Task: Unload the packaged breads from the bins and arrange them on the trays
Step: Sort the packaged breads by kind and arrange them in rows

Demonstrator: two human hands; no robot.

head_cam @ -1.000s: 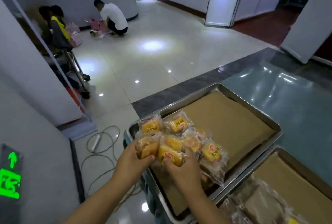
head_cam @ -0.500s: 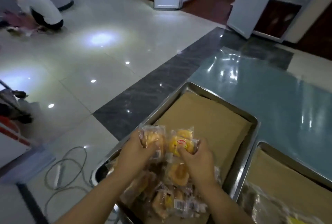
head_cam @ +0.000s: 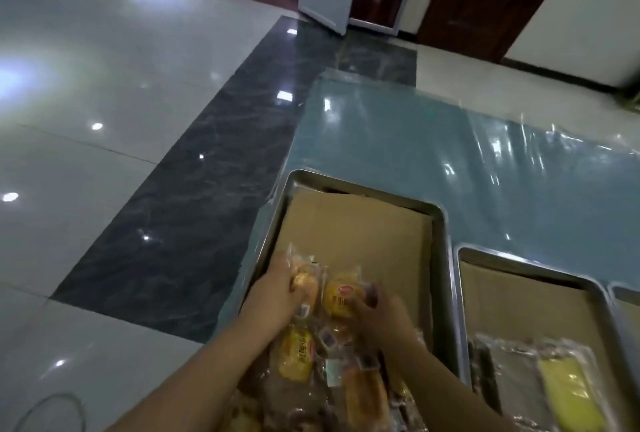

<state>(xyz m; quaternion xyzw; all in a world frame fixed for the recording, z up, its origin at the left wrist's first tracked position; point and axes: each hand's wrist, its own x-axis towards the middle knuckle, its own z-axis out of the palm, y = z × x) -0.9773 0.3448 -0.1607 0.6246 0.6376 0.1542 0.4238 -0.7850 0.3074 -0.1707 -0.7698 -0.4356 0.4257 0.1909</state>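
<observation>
A steel tray (head_cam: 446,223) lined with brown paper (head_cam: 360,227) lies on the blue table. Its near end holds a heap of packaged breads (head_cam: 332,372) in clear wrappers. My left hand (head_cam: 277,289) grips one wrapped bread (head_cam: 306,281) at the heap's far left. My right hand (head_cam: 381,317) holds another yellow wrapped bread (head_cam: 341,296) beside it. Both packs sit just over the brown paper. The heap's near part is cut off by the frame's lower edge.
A second steel tray (head_cam: 519,265) with brown paper stands to the right, with clear packets and a yellow pack (head_cam: 568,393) at its near end. A third tray's corner (head_cam: 627,293) shows at far right. The blue table (head_cam: 450,140) stretches beyond; tiled floor (head_cam: 104,120) lies left.
The camera has swung right, so the crouching person is out of view. Both hands have lifted two wrapped breads off the heap and moved them toward the tray's far bare paper.
</observation>
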